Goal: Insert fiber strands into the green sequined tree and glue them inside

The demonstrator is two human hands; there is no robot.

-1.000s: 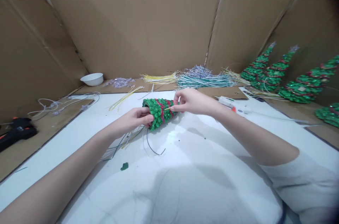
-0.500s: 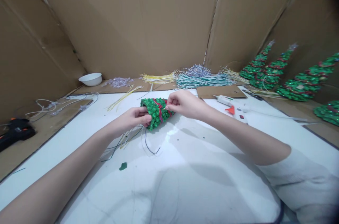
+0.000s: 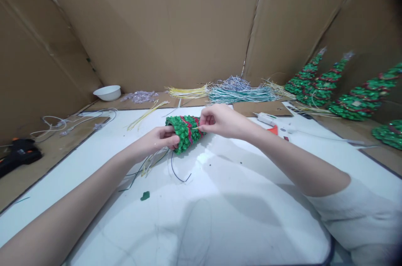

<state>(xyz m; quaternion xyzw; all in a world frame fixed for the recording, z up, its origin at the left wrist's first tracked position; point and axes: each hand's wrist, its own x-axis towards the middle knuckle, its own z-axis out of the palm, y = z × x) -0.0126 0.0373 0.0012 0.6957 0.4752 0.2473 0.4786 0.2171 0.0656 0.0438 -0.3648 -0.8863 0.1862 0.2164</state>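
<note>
Nearest, a green scrap (image 3: 145,196) lies on the near side of the left hand (image 3: 158,139), which pinches the green cone tree (image 3: 185,142) at its open base, fingers inside and thumb outside, seemingly to steady it on its side. Just beyond that thumb, the right hand (image 3: 220,121) pinches a thin strand (image 3: 195,128) at the red trim, likely for fine control. Farther off, past both hands, lie wire bundles (image 3: 241,96), apparently kept within reach
</note>
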